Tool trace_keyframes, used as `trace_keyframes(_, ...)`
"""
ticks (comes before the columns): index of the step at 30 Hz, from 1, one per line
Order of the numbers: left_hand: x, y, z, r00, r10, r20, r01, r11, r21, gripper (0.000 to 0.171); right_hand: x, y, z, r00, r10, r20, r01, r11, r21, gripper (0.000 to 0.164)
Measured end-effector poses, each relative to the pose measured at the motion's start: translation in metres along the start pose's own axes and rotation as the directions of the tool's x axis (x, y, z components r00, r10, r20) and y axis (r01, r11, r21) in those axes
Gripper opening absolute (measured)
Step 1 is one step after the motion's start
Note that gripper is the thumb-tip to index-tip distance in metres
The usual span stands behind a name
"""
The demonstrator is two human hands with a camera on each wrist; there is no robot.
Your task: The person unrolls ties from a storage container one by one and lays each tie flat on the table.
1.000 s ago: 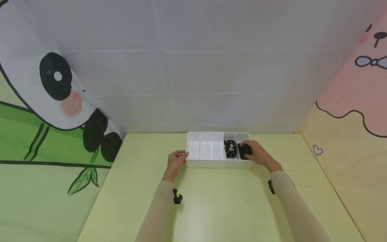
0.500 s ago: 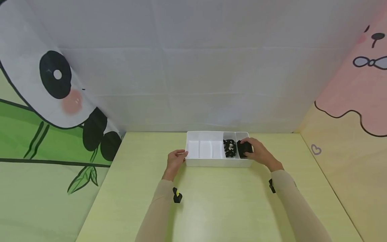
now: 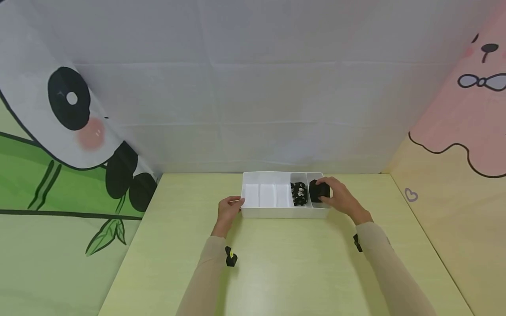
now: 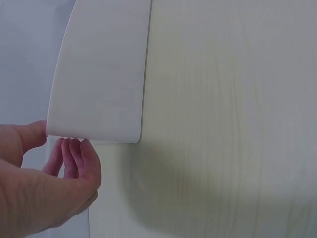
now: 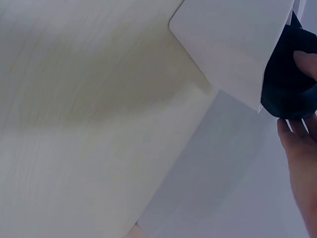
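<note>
A white divided storage box [image 3: 284, 213] stands at the back of the table. My left hand [image 3: 229, 211] holds its left end, thumb at the rim and fingertips against the side wall in the left wrist view. At the right end, my right hand [image 3: 341, 199] grips a folded black cloth bundle [image 3: 318, 191] between thumb and fingers, at the rightmost compartment. The right wrist view shows the black cloth bundle [image 5: 287, 74] rising past the box's edge; its exact kind cannot be told. A black cloth bundle with a white print [image 3: 299, 193] sits in the neighbouring compartment.
The light wooden table [image 3: 269, 263] reaches toward me. A pale cloth wall [image 3: 253, 109] rises close behind the box. Printed side panels flank the table, a panda drawing [image 3: 71, 98] on the left and a pink figure [image 3: 466, 114] on the right.
My right hand has moved slightly up with the black cloth bundle, which now sits higher at its compartment. The left hand keeps its hold on the box.
</note>
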State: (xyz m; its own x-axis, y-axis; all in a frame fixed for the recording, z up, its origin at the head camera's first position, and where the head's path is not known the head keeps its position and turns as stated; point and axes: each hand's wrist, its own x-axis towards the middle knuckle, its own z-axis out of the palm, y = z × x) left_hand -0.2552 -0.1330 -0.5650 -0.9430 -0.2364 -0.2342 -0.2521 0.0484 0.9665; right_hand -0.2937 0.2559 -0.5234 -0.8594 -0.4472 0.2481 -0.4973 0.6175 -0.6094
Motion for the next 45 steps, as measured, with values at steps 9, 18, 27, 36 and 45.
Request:
trace_keyframes(9, 0.001, -0.001, 0.0, 1.0, -0.006, 0.0, 0.006, 1.0, 0.002, 0.03, -0.002, -0.004, -0.007, 0.998, -0.016, -0.069, 0.013, 0.999, -0.038, 0.047)
trace_keyframes(18, 0.002, -0.001, -0.001, 1.0, -0.007, 0.0, 0.007, 1.0, -0.016, 0.031, -0.009, -0.008, -0.011, 0.996, -0.018, -0.087, 0.012, 0.998, -0.067, 0.048)
trace_keyframes(27, 0.0, 0.001, -0.001, 1.0, -0.01, 0.003, 0.01, 1.0, -0.017, 0.031, -0.017, -0.012, -0.01, 0.993, -0.059, -0.103, 0.053, 0.997, -0.063, 0.049)
trace_keyframes(36, 0.003, -0.002, 0.0, 1.0, -0.004, 0.011, 0.005, 1.0, -0.029, 0.031, -0.021, -0.018, -0.01, 0.988, -0.078, -0.13, 0.073, 0.996, -0.047, 0.05)
trace_keyframes(45, 0.004, -0.005, -0.001, 1.0, 0.0, 0.012, 0.0, 1.0, -0.026, 0.031, -0.023, -0.024, -0.006, 0.983, -0.099, -0.153, 0.095, 0.995, -0.033, 0.051)
